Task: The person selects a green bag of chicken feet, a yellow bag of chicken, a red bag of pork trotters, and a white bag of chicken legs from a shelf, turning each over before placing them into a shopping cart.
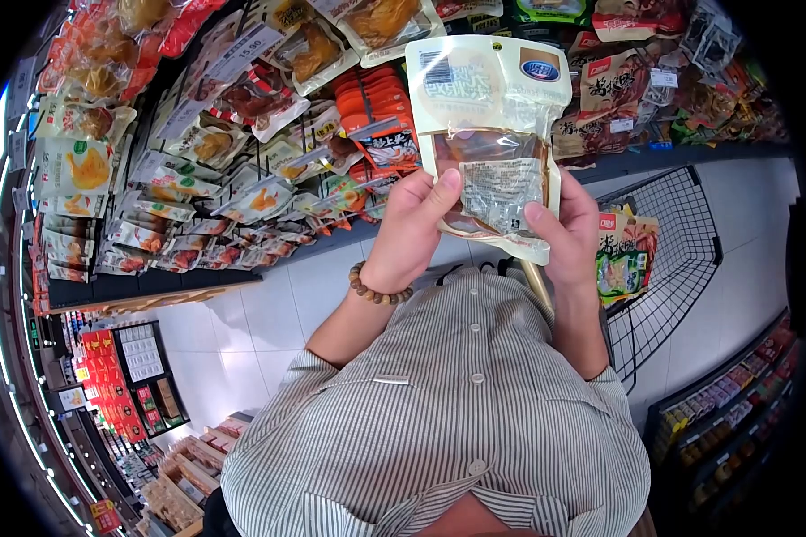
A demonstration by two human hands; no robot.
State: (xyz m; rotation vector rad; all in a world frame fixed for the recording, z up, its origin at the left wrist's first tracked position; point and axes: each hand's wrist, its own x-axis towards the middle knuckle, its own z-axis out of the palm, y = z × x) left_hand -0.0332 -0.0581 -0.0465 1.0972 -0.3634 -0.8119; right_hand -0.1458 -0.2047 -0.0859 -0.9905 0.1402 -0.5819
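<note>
Held up in front of my chest is a vacuum-sealed food pouch (488,98), cream-white with a blue oval logo, a barcode and a clear window showing something brown. A printed label sits in the window. My left hand (412,224) grips its lower left edge, thumb on the front and a beaded bracelet at the wrist. On the lower right edge, my right hand (569,233) also has its thumb on the front. The other fingers of both hands are mostly hidden behind the pouch.
A black wire shopping cart (676,242) stands to my right, with food packets (627,255) in it. Ahead and to the left, shelves hold many hanging snack packs (264,197) with price tags. Another shelf (725,412) is at the lower right, and a red display (112,385) at the left.
</note>
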